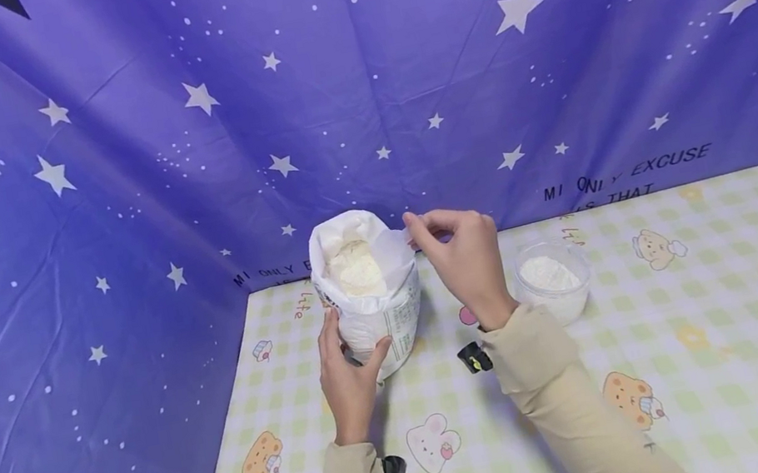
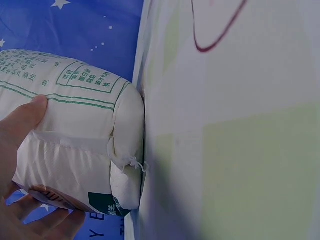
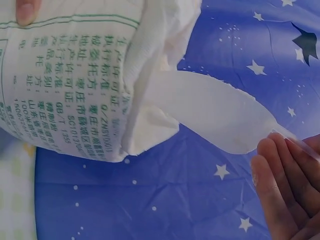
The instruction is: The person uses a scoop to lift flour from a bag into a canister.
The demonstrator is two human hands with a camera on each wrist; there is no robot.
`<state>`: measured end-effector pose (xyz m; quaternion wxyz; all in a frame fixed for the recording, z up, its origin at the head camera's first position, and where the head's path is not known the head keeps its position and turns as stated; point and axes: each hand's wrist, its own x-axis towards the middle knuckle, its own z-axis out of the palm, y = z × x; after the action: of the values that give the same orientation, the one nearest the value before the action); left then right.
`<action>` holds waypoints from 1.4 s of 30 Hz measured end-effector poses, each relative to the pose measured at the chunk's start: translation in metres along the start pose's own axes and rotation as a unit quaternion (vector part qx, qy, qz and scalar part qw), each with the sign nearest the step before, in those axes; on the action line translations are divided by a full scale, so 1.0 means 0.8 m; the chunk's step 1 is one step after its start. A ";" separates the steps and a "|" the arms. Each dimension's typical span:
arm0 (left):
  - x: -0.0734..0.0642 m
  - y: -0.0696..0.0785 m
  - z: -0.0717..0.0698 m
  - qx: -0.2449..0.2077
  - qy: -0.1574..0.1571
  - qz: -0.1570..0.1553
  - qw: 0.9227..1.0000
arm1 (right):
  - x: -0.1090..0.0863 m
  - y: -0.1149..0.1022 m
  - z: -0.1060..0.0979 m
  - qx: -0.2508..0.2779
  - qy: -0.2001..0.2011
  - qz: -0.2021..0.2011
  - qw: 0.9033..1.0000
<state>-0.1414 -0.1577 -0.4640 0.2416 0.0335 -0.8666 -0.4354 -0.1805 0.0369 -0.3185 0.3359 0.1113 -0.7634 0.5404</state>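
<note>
My left hand [image 1: 350, 377] grips the side of a white flour bag [image 1: 402, 321], thumb on the printed front and fingers around the other side. The bag stands upright, its top gaping wide, with pale flour [image 1: 355, 270] inside. My right hand [image 1: 462, 256] is at the bag's right rim and pinches the thin handle of a translucent plastic spoon [image 3: 220, 110]. In the right wrist view the spoon's broad head reaches into the bag's mouth, its tip hidden there. The left wrist view shows the bag's sewn bottom [image 2: 127, 145] against the tablecloth.
Right of the right forearm stands a clear round tub [image 1: 567, 309] holding white powder [image 1: 546, 275]. The checked tablecloth [image 1: 507, 442] has cartoon prints. A purple star-patterned curtain [image 1: 338, 91] rises close behind the bag and also along the left side of the table.
</note>
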 end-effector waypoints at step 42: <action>0.001 -0.002 0.000 0.002 0.001 0.010 1.000 | -0.013 0.030 0.066 -0.169 -0.138 -0.007 0.976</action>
<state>-0.1423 -0.1586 -0.4651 0.2463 0.0257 -0.8676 -0.4311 -0.2062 -0.0032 -0.3532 0.2451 0.1314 -0.8820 0.3804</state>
